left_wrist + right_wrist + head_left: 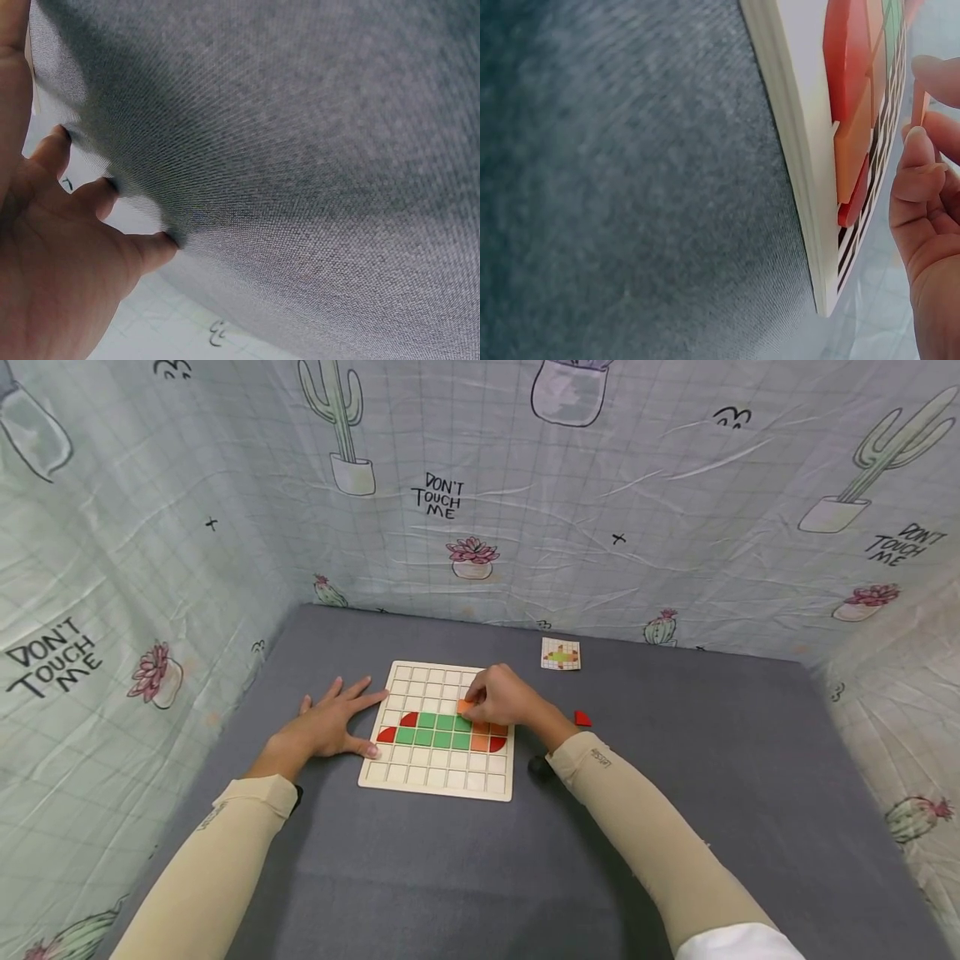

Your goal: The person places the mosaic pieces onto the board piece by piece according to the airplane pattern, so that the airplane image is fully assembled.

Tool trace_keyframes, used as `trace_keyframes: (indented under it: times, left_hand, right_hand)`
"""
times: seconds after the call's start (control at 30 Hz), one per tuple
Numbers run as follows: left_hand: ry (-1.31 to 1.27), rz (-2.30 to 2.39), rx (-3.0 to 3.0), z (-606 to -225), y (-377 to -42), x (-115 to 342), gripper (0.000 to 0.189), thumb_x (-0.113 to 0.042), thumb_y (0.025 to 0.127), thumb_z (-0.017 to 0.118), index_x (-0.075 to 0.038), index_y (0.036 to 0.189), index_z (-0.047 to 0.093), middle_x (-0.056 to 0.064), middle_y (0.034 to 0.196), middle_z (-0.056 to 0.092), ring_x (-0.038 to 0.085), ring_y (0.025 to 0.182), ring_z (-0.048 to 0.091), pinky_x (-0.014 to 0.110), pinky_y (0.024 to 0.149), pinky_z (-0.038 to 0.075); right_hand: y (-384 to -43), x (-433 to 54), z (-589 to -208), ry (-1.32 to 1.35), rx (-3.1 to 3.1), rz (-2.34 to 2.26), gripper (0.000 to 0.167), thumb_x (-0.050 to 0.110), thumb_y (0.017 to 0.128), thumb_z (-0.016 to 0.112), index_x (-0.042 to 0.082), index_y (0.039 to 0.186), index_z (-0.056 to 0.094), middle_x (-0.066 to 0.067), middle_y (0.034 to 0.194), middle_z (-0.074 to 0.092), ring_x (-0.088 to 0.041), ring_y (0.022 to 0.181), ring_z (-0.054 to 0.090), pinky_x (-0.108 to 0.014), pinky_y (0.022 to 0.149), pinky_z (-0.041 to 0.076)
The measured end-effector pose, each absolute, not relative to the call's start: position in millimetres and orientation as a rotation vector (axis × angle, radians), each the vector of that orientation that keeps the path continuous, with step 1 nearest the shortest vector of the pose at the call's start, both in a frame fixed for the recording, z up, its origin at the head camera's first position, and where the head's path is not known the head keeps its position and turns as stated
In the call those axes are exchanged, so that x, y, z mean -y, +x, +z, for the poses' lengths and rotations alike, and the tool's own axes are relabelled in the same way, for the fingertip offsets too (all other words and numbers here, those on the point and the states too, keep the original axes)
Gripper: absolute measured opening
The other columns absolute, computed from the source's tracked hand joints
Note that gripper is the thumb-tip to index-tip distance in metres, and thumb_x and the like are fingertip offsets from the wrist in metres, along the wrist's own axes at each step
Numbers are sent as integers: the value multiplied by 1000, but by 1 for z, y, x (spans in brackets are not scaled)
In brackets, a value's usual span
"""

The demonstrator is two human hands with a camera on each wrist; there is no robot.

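A pale wooden grid board [435, 779] lies on the grey tabletop. Across its middle run two rows of green square tiles [423, 737], with red rounded tiles [386, 735] at the ends and orange tiles [480, 742] toward the right. My right hand [504, 695] pinches an orange tile [464, 706] between thumb and fingers over the board, just above the green row. In the right wrist view that held tile [920, 105] appears edge-on, apart from the board. Fingers spread, my left hand [326, 725] rests at the board's left edge, its thumb and index finger touching the edge.
A loose red tile [582, 718] lies right of the board, beyond my right wrist. Farther back is a small card [561, 654] with a coloured grid pattern. Patterned cloth [525, 527] hangs around the table's back and sides. A black object [538, 767] shows beside my right cuff.
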State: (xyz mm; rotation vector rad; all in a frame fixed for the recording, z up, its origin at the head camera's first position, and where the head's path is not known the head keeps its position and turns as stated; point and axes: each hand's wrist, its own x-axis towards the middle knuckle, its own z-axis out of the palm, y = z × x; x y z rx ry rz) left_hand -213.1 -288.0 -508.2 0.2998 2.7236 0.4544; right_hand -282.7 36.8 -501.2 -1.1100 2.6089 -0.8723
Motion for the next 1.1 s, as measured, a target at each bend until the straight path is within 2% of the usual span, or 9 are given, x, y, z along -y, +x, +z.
trace_keyframes:
  times: [0.43,0.73,1.1]
  left_hand:
    - [303,461,-2713,-505,-213,287,112,-66,75,83,-32,167,27,10,178,8,53,161,0,86,116,5]
    - [295,453,-2716,-502,-214,286,112,-66,75,83,-33,167,27,10,178,8,53,161,0,86,116,5]
    - [289,463,-2716,-503,-212,287,112,-66,74,84,-32,166,28,11,178,9,53,161,1,86,116,5]
  right_hand:
    - [-289,-26,-505,-1074,-2592,-824,16,18,89,83,5,100,83,-9,100,80,-15,80,68,-26,72,55]
    - [-290,-16,-504,-1041,-2586,-793,18,19,90,83,7,103,83,-9,106,79,-18,90,71,-30,80,59]
    - [-291,-9,-501,-1047,-2605,-766,15,18,90,83,6,100,83,-10,105,79,-21,92,72,-31,81,59]
